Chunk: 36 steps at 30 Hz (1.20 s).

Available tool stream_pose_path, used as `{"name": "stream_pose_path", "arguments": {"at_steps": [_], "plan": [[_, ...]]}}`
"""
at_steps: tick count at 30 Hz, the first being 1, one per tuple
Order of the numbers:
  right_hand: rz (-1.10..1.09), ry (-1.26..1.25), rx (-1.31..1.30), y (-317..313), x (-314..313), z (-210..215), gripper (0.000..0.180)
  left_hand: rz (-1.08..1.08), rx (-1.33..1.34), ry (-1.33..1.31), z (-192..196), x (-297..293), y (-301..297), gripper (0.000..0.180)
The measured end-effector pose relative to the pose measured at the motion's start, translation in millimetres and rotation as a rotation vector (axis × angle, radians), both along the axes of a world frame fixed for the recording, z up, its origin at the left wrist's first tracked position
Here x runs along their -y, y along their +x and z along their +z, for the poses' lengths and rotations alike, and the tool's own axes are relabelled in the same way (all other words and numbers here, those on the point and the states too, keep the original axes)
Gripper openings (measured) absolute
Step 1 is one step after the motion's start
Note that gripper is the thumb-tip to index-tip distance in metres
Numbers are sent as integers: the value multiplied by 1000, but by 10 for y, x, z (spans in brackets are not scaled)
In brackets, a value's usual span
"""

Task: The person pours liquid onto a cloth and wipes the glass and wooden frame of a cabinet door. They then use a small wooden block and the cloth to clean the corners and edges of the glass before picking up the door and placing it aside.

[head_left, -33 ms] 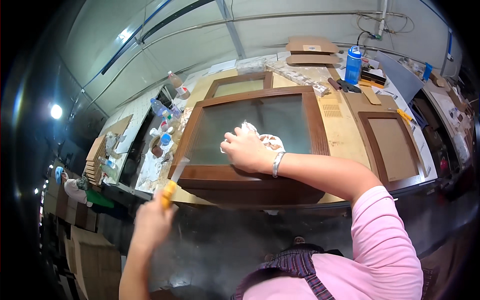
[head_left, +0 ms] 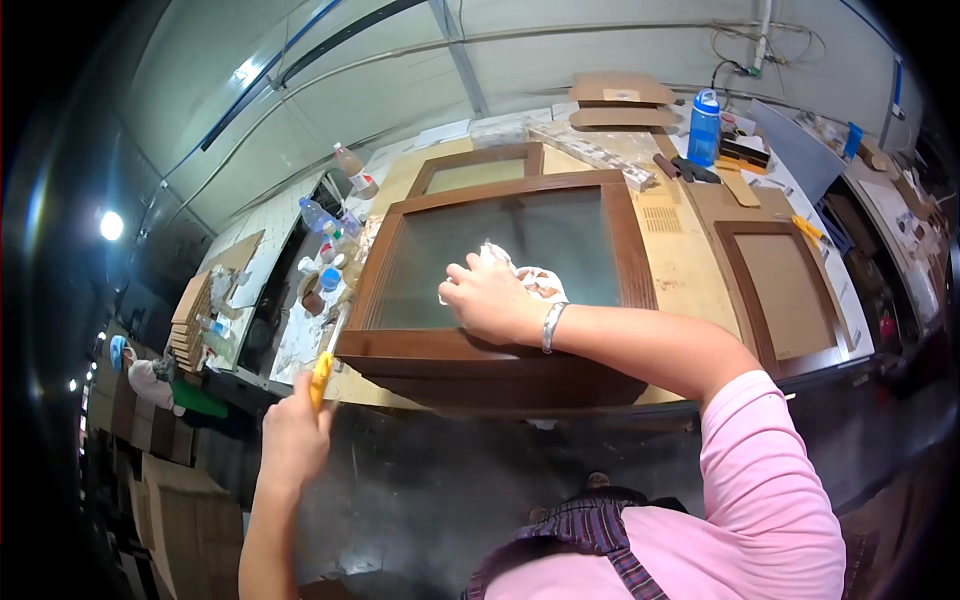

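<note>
A brown wooden frame [head_left: 626, 250] with a dull glass pane [head_left: 520, 235] lies flat on the workbench in front of me. My right hand [head_left: 490, 300], with a silver bracelet on the wrist, presses a crumpled white cloth [head_left: 535, 280] onto the lower middle of the glass. My left hand [head_left: 295, 435] is off the bench's near left corner, closed around a yellow-handled blade tool [head_left: 320, 378]. The tool's tip points up toward the frame's near left corner.
A smaller framed panel [head_left: 478, 170] lies behind the frame and another brown-framed panel [head_left: 785, 295] to its right. A blue bottle [head_left: 704, 127] stands at the back right. Several small bottles [head_left: 325, 280] crowd the left edge. Stacked wood pieces [head_left: 190, 320] sit far left.
</note>
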State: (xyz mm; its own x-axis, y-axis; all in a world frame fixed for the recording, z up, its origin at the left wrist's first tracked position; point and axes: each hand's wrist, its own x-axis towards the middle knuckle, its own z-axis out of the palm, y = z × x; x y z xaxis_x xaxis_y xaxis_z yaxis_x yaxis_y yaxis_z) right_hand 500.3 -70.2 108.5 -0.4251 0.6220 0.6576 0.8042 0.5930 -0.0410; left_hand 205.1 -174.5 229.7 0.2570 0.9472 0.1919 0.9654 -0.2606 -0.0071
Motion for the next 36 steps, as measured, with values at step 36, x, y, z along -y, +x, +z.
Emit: {"name": "stream_pose_path", "arguments": {"at_steps": [36], "plan": [[-144,-605,259,822,1174,747,26,-328,304,-426,-332,-445,721,32]]}}
